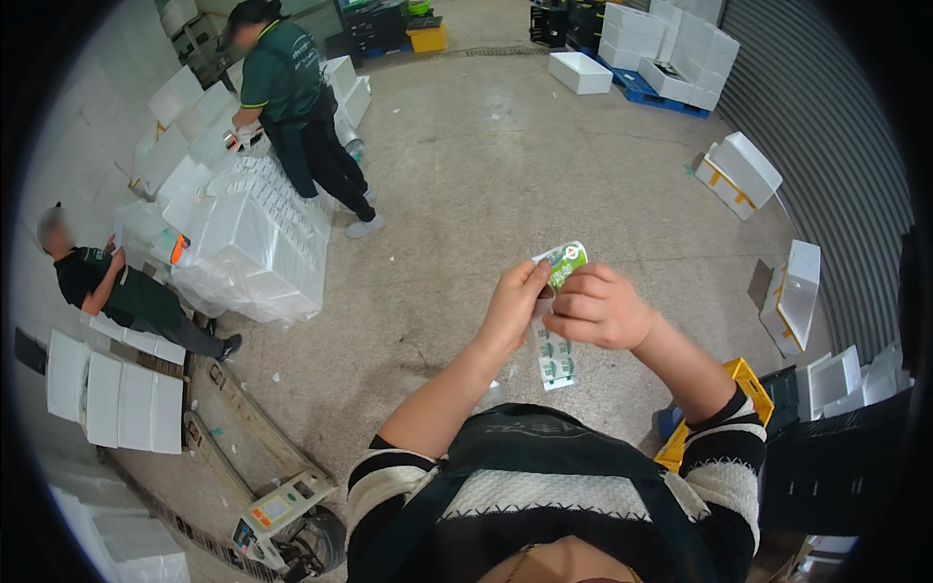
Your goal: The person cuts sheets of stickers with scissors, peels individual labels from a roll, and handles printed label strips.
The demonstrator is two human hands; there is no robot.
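Both of my hands are raised in front of my chest, close together. My left hand (pixel 511 303) pinches a green and white card-like label (pixel 565 264) by its left side. My right hand (pixel 606 309) is closed, its fingers curled against the lower right of that label; what its fingertips grip is hidden. Below the hands hangs a pale strip (pixel 557 361) bearing rows of small green and white prints, like a sheet of stickers. Its upper end disappears between my hands, so I cannot tell which one holds it.
On the left, two co-workers stand by plastic-wrapped white foam boxes (pixel 255 233). A pallet jack (pixel 277 505) sits at lower left. To my right are a yellow crate (pixel 746 381), foam boxes (pixel 742 175) on the floor and a shutter wall (pixel 816 107). Further back lies a blue pallet (pixel 641 92).
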